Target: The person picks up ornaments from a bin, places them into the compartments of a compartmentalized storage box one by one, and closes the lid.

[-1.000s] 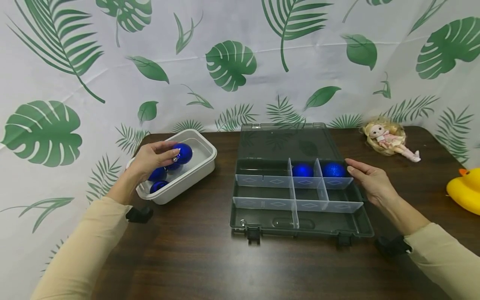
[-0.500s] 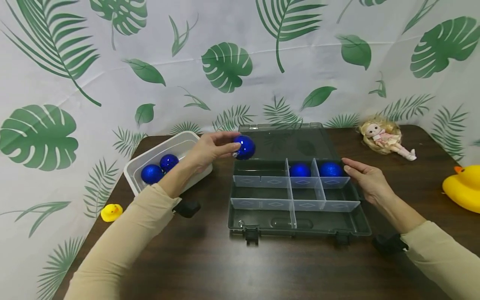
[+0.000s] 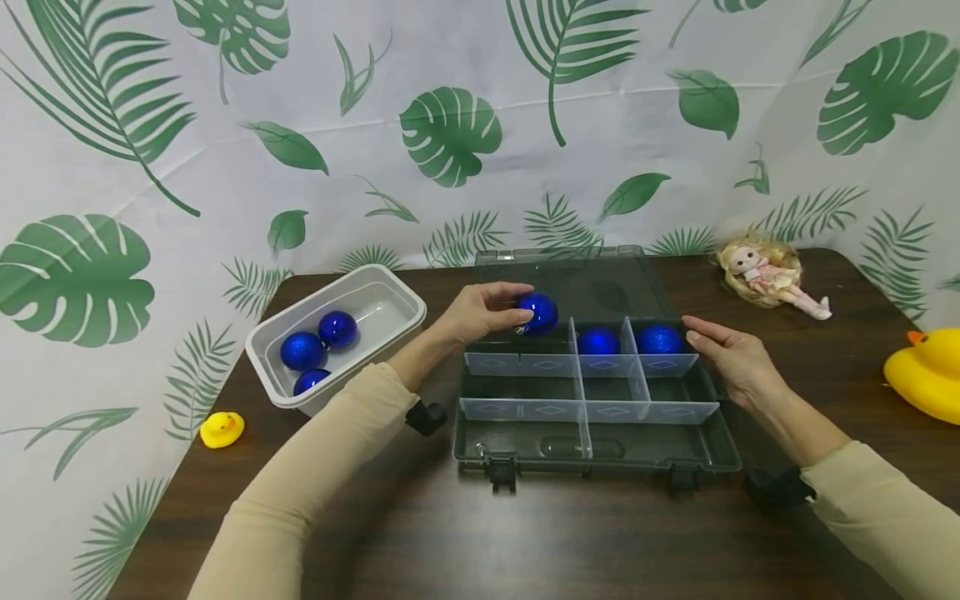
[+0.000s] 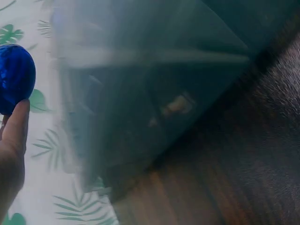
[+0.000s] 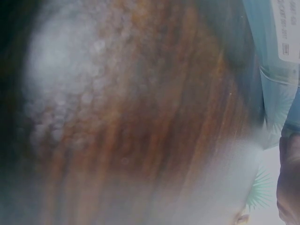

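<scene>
My left hand (image 3: 480,317) pinches a shiny blue Christmas bauble (image 3: 537,312) by its capped side, above the back-left compartment of a grey see-through organizer box (image 3: 517,387). That same bauble (image 4: 16,77) shows at the left edge of the left wrist view. My right hand (image 3: 738,362) holds the box's right rim near the back corner, thumb and forefinger at the edge. Two baubles sit in the back row: one in the middle compartment (image 3: 598,341), a glittery one (image 3: 661,339) in the right. A white tub (image 3: 405,321) at the left holds three more blue baubles (image 3: 303,351).
The box's lid (image 3: 570,283) lies open toward the leaf-print cloth (image 3: 450,217). A blond doll (image 3: 768,275) lies at the back right. A large yellow duck (image 3: 930,375) stands at the right edge, a small one (image 3: 222,429) at the left. All stand on a dark wooden table (image 3: 555,533).
My left hand has lifted the bauble out of the white tub and carried it right, over to the organizer box. My right hand has stayed at the box's rim.
</scene>
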`<control>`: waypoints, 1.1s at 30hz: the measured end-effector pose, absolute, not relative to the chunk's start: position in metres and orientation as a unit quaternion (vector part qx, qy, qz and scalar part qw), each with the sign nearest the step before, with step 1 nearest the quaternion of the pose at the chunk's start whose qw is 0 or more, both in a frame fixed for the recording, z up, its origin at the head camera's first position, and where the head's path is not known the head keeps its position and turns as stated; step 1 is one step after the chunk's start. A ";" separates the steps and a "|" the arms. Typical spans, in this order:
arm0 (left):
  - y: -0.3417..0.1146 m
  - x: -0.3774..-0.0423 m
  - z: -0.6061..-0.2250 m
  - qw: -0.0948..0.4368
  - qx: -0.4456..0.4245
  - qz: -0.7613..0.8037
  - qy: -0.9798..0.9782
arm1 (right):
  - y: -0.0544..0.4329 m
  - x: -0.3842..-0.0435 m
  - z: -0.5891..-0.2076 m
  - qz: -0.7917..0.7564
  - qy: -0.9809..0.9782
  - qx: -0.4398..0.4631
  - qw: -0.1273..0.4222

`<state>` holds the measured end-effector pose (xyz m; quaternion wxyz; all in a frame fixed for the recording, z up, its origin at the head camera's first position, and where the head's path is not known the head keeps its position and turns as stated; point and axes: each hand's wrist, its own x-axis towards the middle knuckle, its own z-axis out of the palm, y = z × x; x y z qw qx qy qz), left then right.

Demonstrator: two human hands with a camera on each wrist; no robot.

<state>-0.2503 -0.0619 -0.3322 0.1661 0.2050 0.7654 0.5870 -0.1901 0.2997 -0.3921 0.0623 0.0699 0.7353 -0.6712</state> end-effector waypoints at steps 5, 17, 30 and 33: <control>-0.058 -0.259 -0.345 0.161 0.240 0.574 0.766 | 0.300 -0.189 -0.392 -0.673 0.735 0.064 0.055; -0.058 -0.265 -0.355 0.177 0.279 0.537 0.776 | 0.300 -0.191 -0.393 -0.661 0.744 0.074 0.057; -0.058 -0.265 -0.353 0.191 0.303 0.487 0.797 | 0.299 -0.189 -0.391 -0.688 0.722 0.066 0.038; -0.059 -0.266 -0.353 0.194 0.301 0.484 0.798 | 0.299 -0.189 -0.391 -0.704 0.707 0.060 0.034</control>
